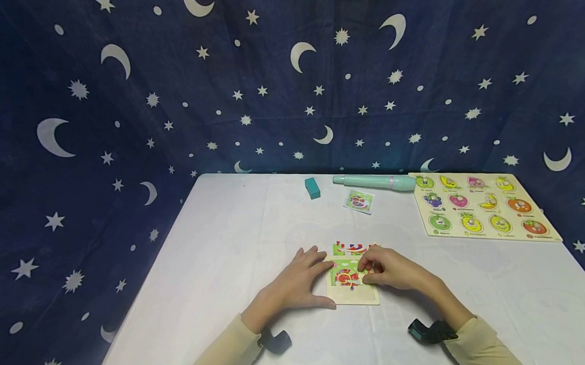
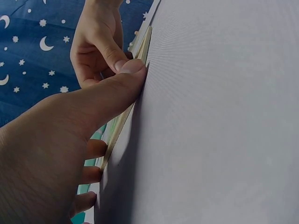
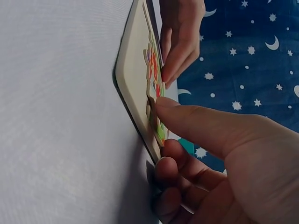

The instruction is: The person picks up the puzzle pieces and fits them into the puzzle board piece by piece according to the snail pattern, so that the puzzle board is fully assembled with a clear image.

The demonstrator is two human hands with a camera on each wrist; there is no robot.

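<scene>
One tray (image 1: 353, 297) holds joined puzzle pieces (image 1: 345, 277), exact count unclear; others lie just beyond it. Left hand (image 1: 298, 281), fingers extended, touches its left edge; right hand (image 1: 394, 268) pinches one piece (image 3: 161, 132) inside. One board (image 1: 516, 225) bears twelve fruits (image 1: 472, 223).

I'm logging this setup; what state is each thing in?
Wooden tray: partly filled, lower part bare
Loose puzzle pieces: lying beyond the tray
Picture card: lying face up
Teal block: lying flat
Teal pen-shaped thing: lying sideways
Fruit board: flat, pictures up
Left hand: spread, touching tray
Right hand: pinching a puzzle piece
</scene>
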